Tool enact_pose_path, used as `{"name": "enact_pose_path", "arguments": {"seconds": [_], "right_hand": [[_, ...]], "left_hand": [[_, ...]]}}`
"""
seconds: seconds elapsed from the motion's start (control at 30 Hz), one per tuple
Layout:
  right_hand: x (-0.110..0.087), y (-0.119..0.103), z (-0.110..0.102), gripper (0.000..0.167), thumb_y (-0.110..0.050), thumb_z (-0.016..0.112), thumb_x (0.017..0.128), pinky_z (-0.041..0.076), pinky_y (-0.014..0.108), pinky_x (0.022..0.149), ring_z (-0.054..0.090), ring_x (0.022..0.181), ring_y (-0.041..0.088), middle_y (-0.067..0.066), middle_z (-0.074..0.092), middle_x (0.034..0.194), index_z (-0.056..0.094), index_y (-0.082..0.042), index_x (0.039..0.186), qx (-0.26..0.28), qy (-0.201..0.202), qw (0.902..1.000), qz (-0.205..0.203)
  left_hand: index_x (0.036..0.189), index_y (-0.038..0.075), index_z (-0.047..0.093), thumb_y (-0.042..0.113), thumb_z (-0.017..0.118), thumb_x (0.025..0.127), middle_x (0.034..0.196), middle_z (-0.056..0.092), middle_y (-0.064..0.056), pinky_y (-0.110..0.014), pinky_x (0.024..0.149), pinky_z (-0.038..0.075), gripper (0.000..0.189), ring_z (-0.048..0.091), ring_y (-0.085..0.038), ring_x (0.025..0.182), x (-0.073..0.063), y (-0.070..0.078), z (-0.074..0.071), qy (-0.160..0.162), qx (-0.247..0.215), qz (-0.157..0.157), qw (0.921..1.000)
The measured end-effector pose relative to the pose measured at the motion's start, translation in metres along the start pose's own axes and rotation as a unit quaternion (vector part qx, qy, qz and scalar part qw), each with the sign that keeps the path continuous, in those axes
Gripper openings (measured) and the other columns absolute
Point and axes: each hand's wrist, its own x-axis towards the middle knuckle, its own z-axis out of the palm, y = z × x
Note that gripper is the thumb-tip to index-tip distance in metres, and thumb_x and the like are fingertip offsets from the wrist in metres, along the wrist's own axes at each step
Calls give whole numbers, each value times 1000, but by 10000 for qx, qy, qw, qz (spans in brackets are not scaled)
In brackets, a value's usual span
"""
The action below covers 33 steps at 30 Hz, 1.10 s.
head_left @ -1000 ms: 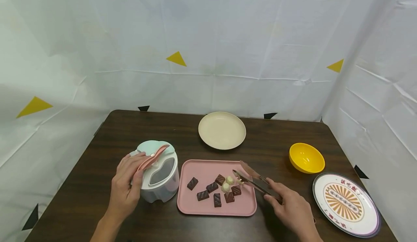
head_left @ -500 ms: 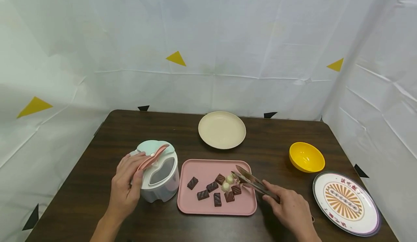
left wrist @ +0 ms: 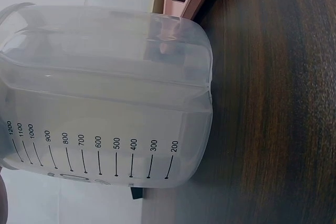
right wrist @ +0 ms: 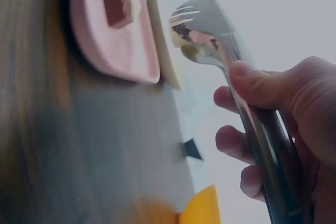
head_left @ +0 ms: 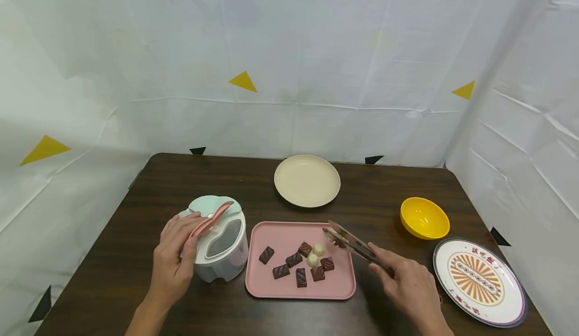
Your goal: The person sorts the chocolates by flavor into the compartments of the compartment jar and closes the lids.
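My left hand (head_left: 174, 260) holds a pink flap (head_left: 212, 219) raised on top of a clear lidded container (head_left: 221, 248). Volume marks run along its side in the left wrist view. Metal tongs (right wrist: 257, 135) are gripped in my right hand (head_left: 407, 286), thumb on one arm and fingers round the other. One tong end is slotted like a fork. The tong ends hover over the right side of a pink tray (head_left: 271, 233). Dark and pale patches show between them; I cannot tell whether they are a held piece or reflections. Several dark chocolates (head_left: 301, 277) and two pale pieces (head_left: 312, 260) lie on the tray.
A cream plate (head_left: 307, 181) lies behind the tray. To the right stand a yellow bowl (head_left: 424, 218) and a white patterned plate (head_left: 479, 282). Everything rests on a dark wooden table (head_left: 362, 195), with white sheeting (head_left: 289, 49) behind and beside it.
The tong ends drew closer together, then my right hand shifted slightly right with them. My left hand keeps its place on the pink flap. The chocolates on the tray lie as before.
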Motion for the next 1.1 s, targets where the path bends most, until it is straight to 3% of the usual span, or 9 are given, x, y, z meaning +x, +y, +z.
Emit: {"name": "enact_pose_path", "arguments": {"seconds": [0.13, 0.23, 0.33, 0.47, 0.57, 0.7, 0.8, 1.0, 1.1], "right_hand": [[2, -9, -3, 49, -22, 83, 77, 37, 31, 47, 59, 59, 13, -4, 72, 110, 70, -30, 124, 124, 576, 9967, -556], [3, -20, -4, 50, -19, 85, 74, 46, 35, 50, 71, 75, 17, -6, 72, 111, 71, -27, 122, 327, 1069, 9870, -1154], [5, -35, -8, 54, -16, 84, 74, 53, 34, 61, 72, 89, 16, -8, 70, 115, 70, -25, 125, 616, 1250, 9770, -1614], [7, -59, -11, 54, -14, 82, 76, 54, 31, 75, 69, 99, 13, -8, 69, 118, 67, -22, 128, 1042, 1286, 9657, -2002], [10, -77, -7, 48, -16, 80, 80, 54, 29, 74, 70, 96, 13, -5, 70, 116, 69, -18, 126, 1399, 1436, 9510, -2354], [15, -103, 5, 37, -21, 73, 88, 54, 27, 67, 71, 89, 12, -1, 71, 114, 69, -12, 124, 1865, 1677, 9244, -2874], [18, -119, 16, 35, -21, 72, 90, 50, 19, 60, 68, 78, 7, 0, 71, 114, 70, -11, 123, 2089, 1715, 9114, -3103], [24, -140, 34, 40, -14, 77, 82, 44, 18, 59, 60, 69, 5, 0, 71, 113, 70, -11, 122, 2234, 1794, 8993, -3305], [25, -146, 42, 42, -14, 78, 81, 43, 18, 58, 58, 67, 5, -3, 71, 114, 71, -13, 121, 2161, 1827, 9002, -3310]], "left_hand": [[113, -1, 69, 11, 52, 96, 111, 68, -15, -47, 112, 24, 27, 57, -35, 116, 0, 0, 0, -10, -7, -5, 10000], [112, -1, 69, 11, 52, 96, 110, 68, -15, -47, 111, 24, 27, 58, -35, 116, 0, 0, 1, 1, -27, 13, 10000], [112, -1, 69, 12, 52, 97, 110, 69, -15, -47, 111, 25, 27, 58, -35, 116, 0, 0, 1, 2, -32, 17, 10000], [112, -1, 69, 12, 52, 97, 111, 68, -16, -47, 111, 25, 27, 58, -34, 116, 0, 0, 1, 13, -34, 13, 10000], [112, -1, 69, 12, 52, 97, 111, 68, -16, -47, 111, 25, 27, 58, -35, 116, 0, 0, 1, 28, -42, 12, 10000], [112, -1, 69, 12, 52, 97, 111, 68, -15, -47, 111, 25, 26, 57, -35, 116, 0, 1, 0, 33, -37, -1, 10000], [112, -1, 69, 11, 52, 97, 110, 68, -15, -46, 111, 25, 26, 58, -34, 116, 0, 1, 0, 20, -28, -39, 10000], [111, -2, 69, 11, 52, 97, 110, 69, -15, -45, 111, 25, 26, 58, -34, 115, -1, 2, 0, 29, -24, -46, 10000], [112, -1, 69, 11, 52, 97, 110, 69, -14, -45, 111, 25, 26, 58, -34, 116, 0, 1, 0, 36, -46, -46, 10000]]}}
